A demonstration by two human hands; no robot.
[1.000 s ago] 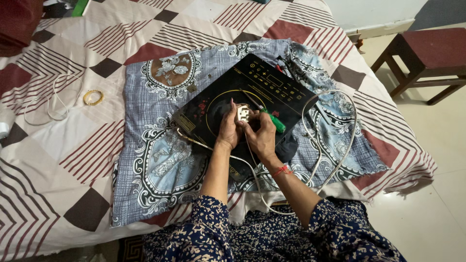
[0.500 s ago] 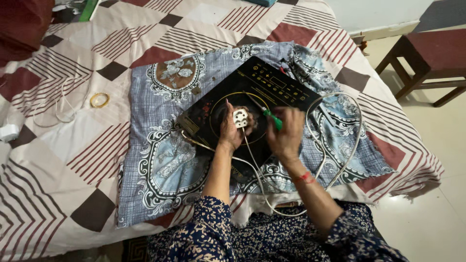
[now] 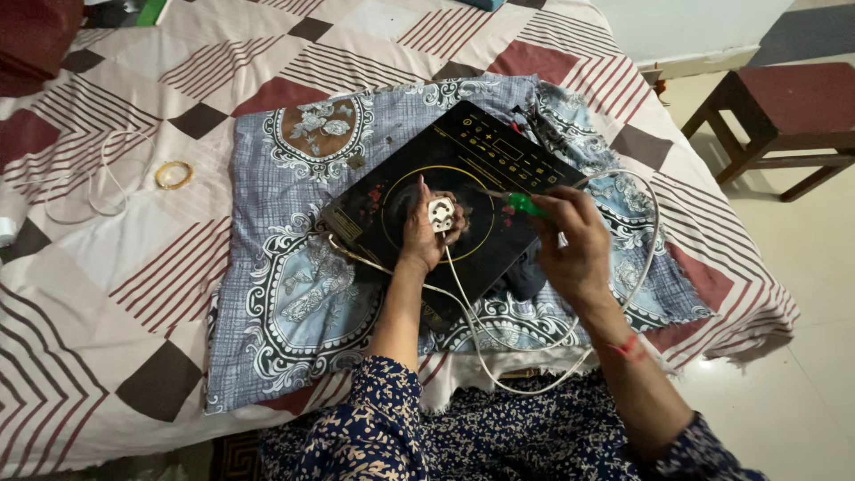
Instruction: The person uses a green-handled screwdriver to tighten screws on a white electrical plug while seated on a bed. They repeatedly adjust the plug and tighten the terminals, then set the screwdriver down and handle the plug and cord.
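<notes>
So there's a black induction cooktop [image 3: 445, 191] sitting tilted on a blue patterned cloth [image 3: 294, 294], which is spread over a bed with a checked maroon-and-cream bedsheet [image 3: 107, 267]. The left hand [image 3: 423, 233] is over the middle of the cooktop with its grip clamped around a white plug [image 3: 441, 214], prong face turned up toward the camera. The plug's white cord [image 3: 499, 374] runs down off the cooktop and loops around over the cloth to the right side. The right hand [image 3: 570, 240] is just beside it, fingers closed on a green-handled screwdriver [image 3: 521, 203], whose thin shaft points toward the plug; can't tell if the tip actually touches it. Off to the left on the sheet there's a yellow ring [image 3: 174, 175] and another thin white wire [image 3: 98, 178]. A wooden stool [image 3: 784, 116] stands on the floor at the right.
</notes>
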